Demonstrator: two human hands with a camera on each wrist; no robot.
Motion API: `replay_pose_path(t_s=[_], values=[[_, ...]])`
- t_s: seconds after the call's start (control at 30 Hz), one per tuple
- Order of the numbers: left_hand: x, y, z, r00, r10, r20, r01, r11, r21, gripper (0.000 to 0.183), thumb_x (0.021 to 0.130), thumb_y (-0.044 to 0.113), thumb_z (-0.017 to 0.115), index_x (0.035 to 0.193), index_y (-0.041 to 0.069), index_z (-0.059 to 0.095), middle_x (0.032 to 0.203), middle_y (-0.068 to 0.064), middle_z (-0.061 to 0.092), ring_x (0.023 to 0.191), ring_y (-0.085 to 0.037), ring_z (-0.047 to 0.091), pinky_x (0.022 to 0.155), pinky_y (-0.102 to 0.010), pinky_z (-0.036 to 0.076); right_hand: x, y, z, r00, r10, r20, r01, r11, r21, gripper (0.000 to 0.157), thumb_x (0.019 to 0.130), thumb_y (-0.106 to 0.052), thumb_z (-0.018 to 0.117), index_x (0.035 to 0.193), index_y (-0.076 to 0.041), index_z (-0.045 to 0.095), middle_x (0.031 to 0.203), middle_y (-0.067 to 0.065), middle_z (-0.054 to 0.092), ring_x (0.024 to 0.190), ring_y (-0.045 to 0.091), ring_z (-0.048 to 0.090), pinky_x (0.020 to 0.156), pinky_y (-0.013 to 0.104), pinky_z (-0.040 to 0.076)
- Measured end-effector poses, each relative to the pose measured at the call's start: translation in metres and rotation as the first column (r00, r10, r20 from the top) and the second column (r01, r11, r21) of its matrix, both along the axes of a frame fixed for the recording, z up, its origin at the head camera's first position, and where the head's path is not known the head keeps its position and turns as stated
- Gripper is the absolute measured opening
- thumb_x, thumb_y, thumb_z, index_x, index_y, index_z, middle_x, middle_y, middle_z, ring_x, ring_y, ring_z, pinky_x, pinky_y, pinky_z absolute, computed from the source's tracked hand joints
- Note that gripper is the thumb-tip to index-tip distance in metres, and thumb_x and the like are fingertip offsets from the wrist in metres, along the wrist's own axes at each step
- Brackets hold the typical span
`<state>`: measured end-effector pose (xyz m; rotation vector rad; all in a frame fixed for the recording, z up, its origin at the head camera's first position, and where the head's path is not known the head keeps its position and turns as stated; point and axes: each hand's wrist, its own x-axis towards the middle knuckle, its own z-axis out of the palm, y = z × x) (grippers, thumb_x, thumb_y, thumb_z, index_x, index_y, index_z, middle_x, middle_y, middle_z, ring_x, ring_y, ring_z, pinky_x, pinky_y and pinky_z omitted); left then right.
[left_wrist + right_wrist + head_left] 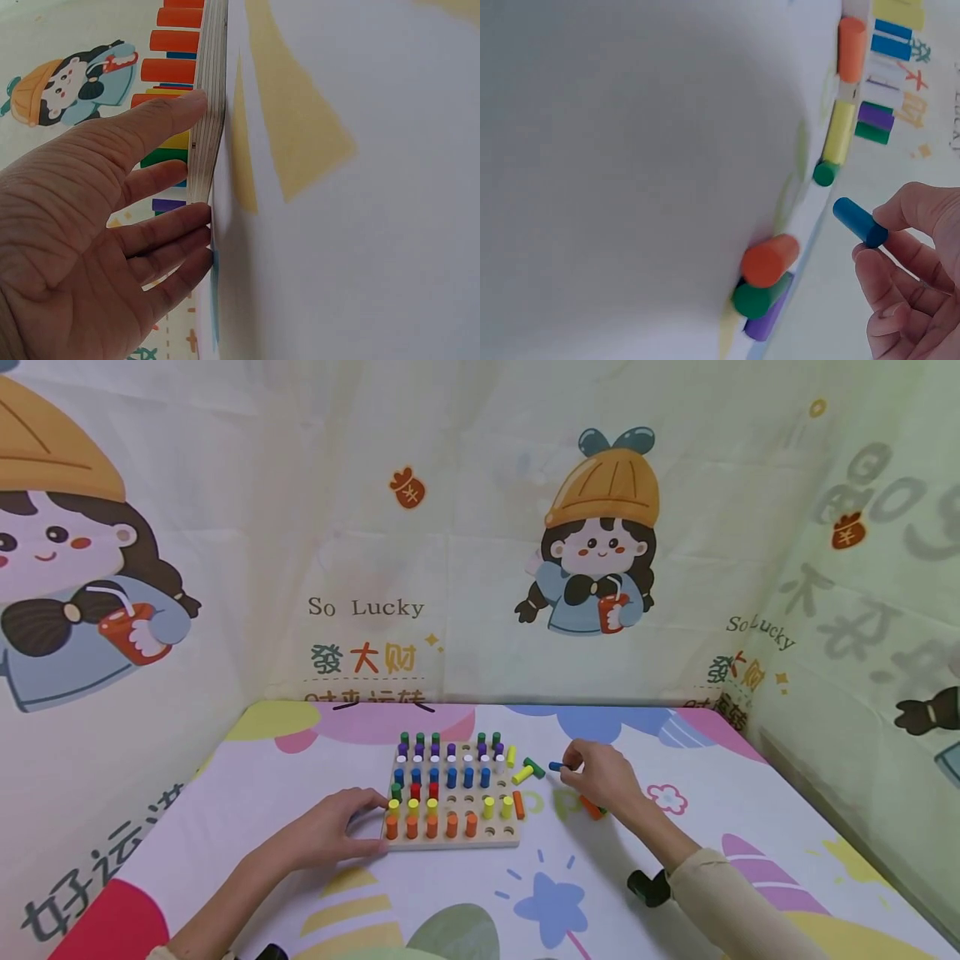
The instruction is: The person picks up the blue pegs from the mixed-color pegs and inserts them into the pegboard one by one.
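A wooden pegboard point(457, 845) lies on the table with rows of coloured pegs standing in its holes, orange in front and green at the back. Some holes hold no peg, such as in the white, blue and red rows. My left hand point(337, 828) rests at the board's left side, its thumb point(187, 109) touching the edge and the other fingers fairly straight beside it. Right of the board, my right hand point(606, 778) pinches a blue peg point(859, 221) between thumb and fingers, held tilted above the table.
Loose pegs lie right of the board: a yellow peg point(522, 774), a green peg point(535, 767) and an orange peg point(518, 805) close to its edge. Under my right hand another orange peg point(770, 260) lies by a green peg point(754, 298) and a purple peg point(766, 319).
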<state>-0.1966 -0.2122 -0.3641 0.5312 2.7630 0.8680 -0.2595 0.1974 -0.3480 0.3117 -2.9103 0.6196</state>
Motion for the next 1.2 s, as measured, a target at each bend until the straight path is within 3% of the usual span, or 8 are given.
replay_pose_path(t_s=[0.3, 0.63, 1.2], values=[[0.000, 0.000, -0.001, 1.000, 0.001, 0.000, -0.001, 1.000, -0.002, 0.056, 0.080, 0.039, 0.087, 0.126, 0.014, 0.065, 0.130, -0.006, 0.065, 0.124, -0.033, 0.058, 0.108, -0.061, 0.045, 0.010, -0.017, 0.009, 0.999, 0.046, -0.017, -0.047, 0.999, -0.014, 0.009, 0.088, -0.015, 0.078, 0.089, -0.013, 0.069, 0.083, -0.003, 0.068, 0.069, 0.012, 0.056, 0.064, 0.031, 0.050], [0.001, 0.000, -0.002, 1.000, 0.002, -0.004, -0.002, 1.000, 0.004, 0.056, 0.080, 0.038, 0.087, 0.126, 0.015, 0.065, 0.132, -0.006, 0.064, 0.125, -0.033, 0.057, 0.108, -0.061, 0.045, 0.018, -0.035, 0.009, 0.997, 0.076, -0.027, -0.077, 0.996, -0.037, 0.011, 0.087, -0.016, 0.079, 0.087, -0.016, 0.068, 0.081, -0.006, 0.066, 0.068, 0.012, 0.054, 0.060, 0.028, 0.048], [0.000, -0.002, -0.004, 1.000, 0.002, -0.004, -0.002, 1.000, 0.005, 0.056, 0.080, 0.039, 0.087, 0.127, 0.016, 0.065, 0.133, -0.006, 0.064, 0.127, -0.033, 0.056, 0.109, -0.061, 0.043, 0.017, -0.061, 0.007, 0.994, 0.108, -0.002, -0.108, 0.993, -0.052, 0.012, 0.086, -0.015, 0.080, 0.088, -0.017, 0.069, 0.080, -0.007, 0.065, 0.071, 0.012, 0.055, 0.063, 0.026, 0.051]])
